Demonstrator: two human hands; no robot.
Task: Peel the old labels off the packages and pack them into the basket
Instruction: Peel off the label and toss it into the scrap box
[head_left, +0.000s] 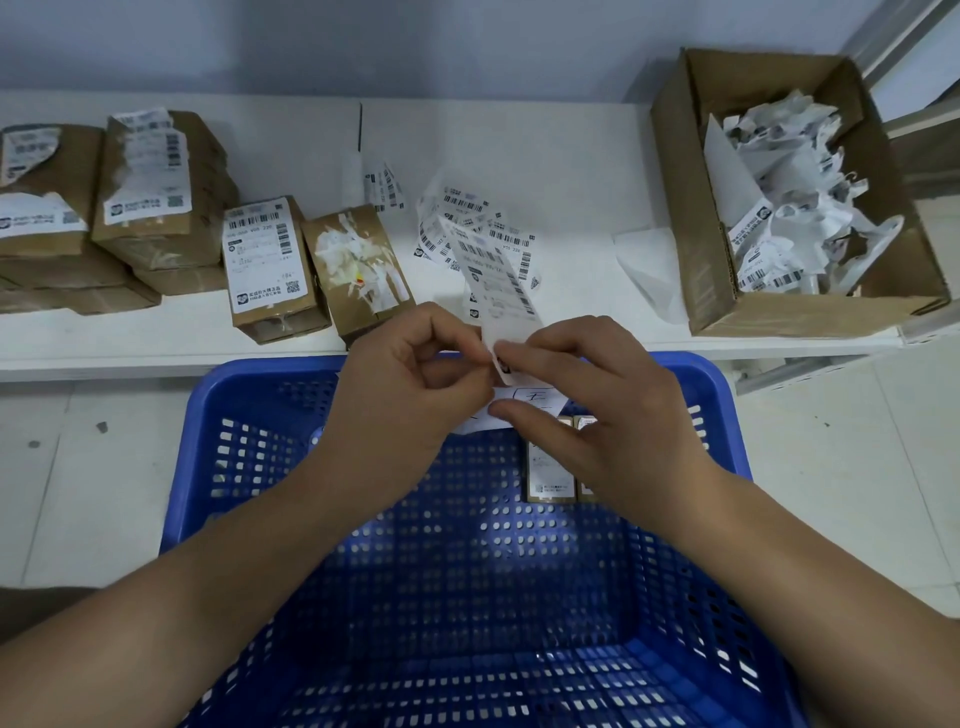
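Here, a long white label (501, 291) is being pinched at its lower end between both hands above the far rim of the blue basket (218, 415). The left hand (410, 384) is being kept curled, thumb and forefinger closed on the label's bottom edge; the right hand (587, 400) is gripping the same end with thumb and forefinger, its remaining fingers being held loosely spread. Just below the fingers a white slip with handwriting (535, 400) is lying inside the basket, and beneath the right hand two small brown packages (551, 475) are being kept side by side on the basket floor. Beyond the fingertips, on the white shelf (571, 156), a heap of peeled labels (467, 218) is lying loose. To the left of the fingers two packages are standing, one with its label intact (265, 260) and one with torn remnants (358, 265); farther left, stacked packages (150, 192) are waiting. Far to the right of the fingers an open cardboard box (691, 218) is being filled with crumpled label scraps (789, 197).
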